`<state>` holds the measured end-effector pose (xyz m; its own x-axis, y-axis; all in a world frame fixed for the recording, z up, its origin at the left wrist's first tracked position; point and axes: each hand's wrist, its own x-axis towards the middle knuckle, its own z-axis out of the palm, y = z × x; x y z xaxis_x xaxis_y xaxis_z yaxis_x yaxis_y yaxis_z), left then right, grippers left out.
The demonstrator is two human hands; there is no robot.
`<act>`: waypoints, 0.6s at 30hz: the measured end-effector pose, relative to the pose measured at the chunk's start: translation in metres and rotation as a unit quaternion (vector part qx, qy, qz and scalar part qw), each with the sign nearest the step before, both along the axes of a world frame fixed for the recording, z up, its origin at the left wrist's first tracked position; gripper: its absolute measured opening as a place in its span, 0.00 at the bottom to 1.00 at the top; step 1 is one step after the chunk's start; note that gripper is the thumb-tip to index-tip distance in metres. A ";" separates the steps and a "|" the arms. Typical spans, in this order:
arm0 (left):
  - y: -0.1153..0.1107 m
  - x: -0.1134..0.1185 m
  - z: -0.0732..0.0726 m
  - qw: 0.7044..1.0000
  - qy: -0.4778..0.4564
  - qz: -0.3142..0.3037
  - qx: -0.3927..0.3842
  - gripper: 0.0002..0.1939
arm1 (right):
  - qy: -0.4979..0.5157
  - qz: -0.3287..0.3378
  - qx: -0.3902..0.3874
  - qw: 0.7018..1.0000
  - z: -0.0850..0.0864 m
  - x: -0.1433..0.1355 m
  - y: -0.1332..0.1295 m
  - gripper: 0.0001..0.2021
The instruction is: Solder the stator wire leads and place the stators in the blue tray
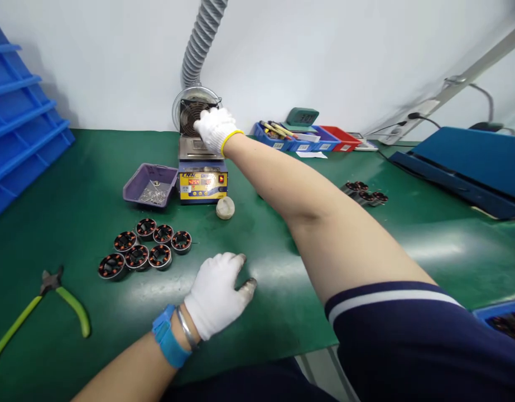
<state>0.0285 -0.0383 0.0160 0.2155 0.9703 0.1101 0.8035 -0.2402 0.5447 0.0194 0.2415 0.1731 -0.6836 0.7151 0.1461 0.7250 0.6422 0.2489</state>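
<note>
Solder pot (202,167) under R hand (215,129), fingers curled at fan (192,116); L hand (217,293) open on mat (73,212), near stators (146,248).

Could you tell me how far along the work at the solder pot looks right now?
Done: seven wound stators sit grouped on the mat, and three more lie apart to the right. In hand: the right hand reaches over the solder pot, while the left hand rests flat, empty. Left: I cannot tell which stators are finished.
</note>
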 end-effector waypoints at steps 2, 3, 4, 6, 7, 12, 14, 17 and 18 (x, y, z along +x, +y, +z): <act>-0.001 0.001 0.001 1.000 0.004 -0.007 0.002 0.19 | -0.001 -0.048 0.012 0.999 0.006 0.007 0.000 0.23; -0.002 0.001 0.001 1.000 0.005 -0.011 0.002 0.18 | 0.015 -0.071 0.010 0.997 0.010 0.010 0.002 0.24; -0.002 0.001 0.001 1.000 0.006 -0.015 0.002 0.18 | 0.042 -0.088 0.002 0.995 0.013 0.013 0.005 0.25; -0.003 0.001 0.002 1.000 0.007 -0.020 0.002 0.17 | 0.121 -0.113 -0.012 0.986 0.013 0.015 0.014 0.25; -0.003 0.000 0.002 1.000 0.007 -0.022 0.003 0.17 | 0.158 -0.120 -0.015 0.980 0.012 0.015 0.018 0.27; -0.001 -0.002 0.002 1.000 0.021 -0.009 0.004 0.19 | 0.212 -0.127 -0.051 0.968 -0.004 0.003 0.022 0.30; 0.000 -0.002 0.001 1.000 0.025 -0.005 0.005 0.19 | 0.230 -0.130 -0.063 0.962 -0.004 0.003 0.018 0.28; 0.000 -0.001 -0.001 1.000 0.022 -0.007 0.014 0.19 | 0.272 -0.129 -0.073 0.951 0.004 0.016 0.010 0.23; -0.001 -0.001 -0.001 1.000 0.021 -0.010 0.018 0.19 | 0.279 -0.128 -0.087 0.948 0.006 0.023 0.006 0.22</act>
